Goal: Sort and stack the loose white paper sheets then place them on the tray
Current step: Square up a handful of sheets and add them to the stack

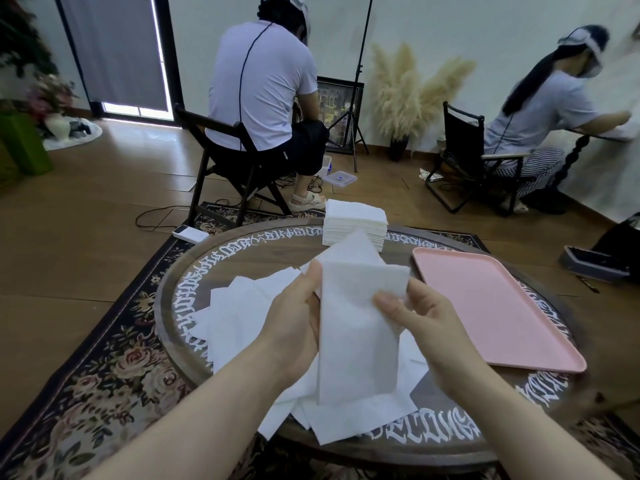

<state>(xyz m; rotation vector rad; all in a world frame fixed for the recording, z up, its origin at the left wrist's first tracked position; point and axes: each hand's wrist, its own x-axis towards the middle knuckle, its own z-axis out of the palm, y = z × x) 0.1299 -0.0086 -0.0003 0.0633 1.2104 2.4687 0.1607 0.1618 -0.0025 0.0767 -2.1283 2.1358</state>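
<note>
Both hands are raised above the round wooden surface (242, 258), sharing a small bundle of white sheets (353, 327). The left hand (294, 320) grips the bundle along its left edge, thumb on the near face and the other fingers curled out of sight behind the paper. The right hand (412, 313) pinches the upper right corner, thumb pressed on the near side — its remaining fingers are hidden behind the sheet. The bundle hangs roughly upright, and a second sheet shows behind the front one, its corner poking up higher.

Below the hands, a heap of loose white sheets (239, 313) lies spread over the near and left part of the surface, overlapping at odd angles, a few corners reaching past the near rim. At the far edge stands a neat square stack of sheets (353, 220), well apart from the heap. The pink tray (491, 306) sits on the right side of the surface, beside the hands, with no paper on it.

A flowered rug (104, 375) lies under the surface. Beyond it, a person in a white shirt (259, 81) sits on a folding chair with their back to the room, and another person (540, 112) sits at the far right, leaning toward the wall — pampas grass (405, 88) stands between them
</note>
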